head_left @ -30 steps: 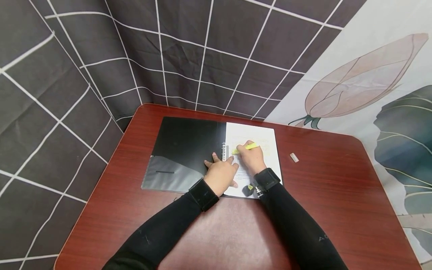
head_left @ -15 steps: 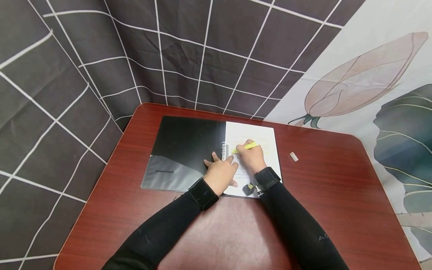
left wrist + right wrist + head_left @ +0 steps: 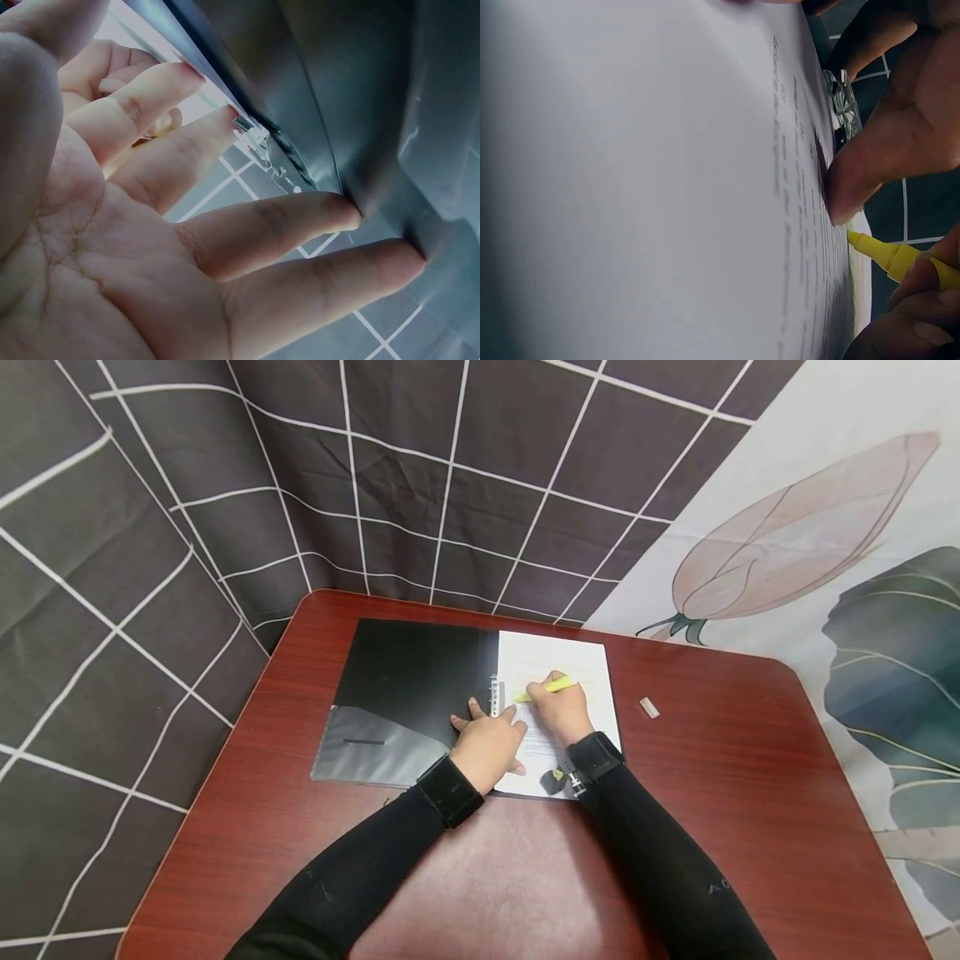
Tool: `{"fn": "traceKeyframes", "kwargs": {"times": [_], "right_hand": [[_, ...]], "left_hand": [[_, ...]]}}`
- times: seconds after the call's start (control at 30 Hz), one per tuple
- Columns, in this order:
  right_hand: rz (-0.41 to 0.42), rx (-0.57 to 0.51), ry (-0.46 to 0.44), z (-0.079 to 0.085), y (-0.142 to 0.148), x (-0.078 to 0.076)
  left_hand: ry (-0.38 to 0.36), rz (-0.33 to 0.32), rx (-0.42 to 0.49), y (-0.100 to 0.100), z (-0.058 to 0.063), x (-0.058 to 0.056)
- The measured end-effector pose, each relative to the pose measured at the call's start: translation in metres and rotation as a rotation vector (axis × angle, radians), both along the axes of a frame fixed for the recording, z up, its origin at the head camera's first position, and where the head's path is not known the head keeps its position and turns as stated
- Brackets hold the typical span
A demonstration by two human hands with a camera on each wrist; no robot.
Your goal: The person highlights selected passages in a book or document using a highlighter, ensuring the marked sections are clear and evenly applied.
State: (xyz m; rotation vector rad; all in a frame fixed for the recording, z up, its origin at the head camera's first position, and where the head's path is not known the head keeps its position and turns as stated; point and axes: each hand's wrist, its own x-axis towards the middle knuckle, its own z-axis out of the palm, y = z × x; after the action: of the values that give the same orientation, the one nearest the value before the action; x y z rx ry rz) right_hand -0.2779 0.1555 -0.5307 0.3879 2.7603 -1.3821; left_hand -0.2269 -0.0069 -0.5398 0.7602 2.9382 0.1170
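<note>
A black ring binder (image 3: 420, 660) lies spread flat on the table, with white printed sheets (image 3: 551, 650) on its right side. My right hand (image 3: 564, 714) pinches a yellow highlighter (image 3: 559, 683), tilted, its tip at the text near the left margin. In the right wrist view the highlighter (image 3: 900, 259) has its tip at the paper, close to a left fingertip. My left hand (image 3: 487, 750) rests with spread fingers across the binder's spine, some on the black cover, others on the page. Beside them are the metal rings (image 3: 494, 695).
A small whitish block, perhaps an eraser (image 3: 649, 707), lies on the red-brown table (image 3: 720, 777) to the right of the binder. A clear pocket (image 3: 378, 752) covers the lower left cover. Grid-patterned cloth (image 3: 405, 485) hangs behind the table.
The right hand with the highlighter has shifted slightly rightward over the page. The left hand keeps its place on the binder. The head view has turned very slightly.
</note>
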Motion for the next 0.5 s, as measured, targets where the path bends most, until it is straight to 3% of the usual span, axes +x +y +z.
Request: {"fn": "traceKeyframes", "kwargs": {"times": [0.17,0.2,0.4,0.5], "right_hand": [[-0.023,0.014,-0.028,-0.016,0.012,-0.009],[-0.021,0.006,-0.021,-0.017,0.014,-0.009],[-0.042,-0.026,0.001,0.018,0.0,0.012],[-0.036,-0.027,0.028,0.004,0.003,0.006]], "left_hand": [[-0.001,-0.004,-0.007,0.002,-0.013,-0.005],[0.005,-0.003,-0.014,0.002,-0.007,-0.003],[-0.006,-0.005,-0.014,0.0,0.0,0.0],[-0.043,0.003,-0.022,-0.002,-0.003,-0.002]]}}
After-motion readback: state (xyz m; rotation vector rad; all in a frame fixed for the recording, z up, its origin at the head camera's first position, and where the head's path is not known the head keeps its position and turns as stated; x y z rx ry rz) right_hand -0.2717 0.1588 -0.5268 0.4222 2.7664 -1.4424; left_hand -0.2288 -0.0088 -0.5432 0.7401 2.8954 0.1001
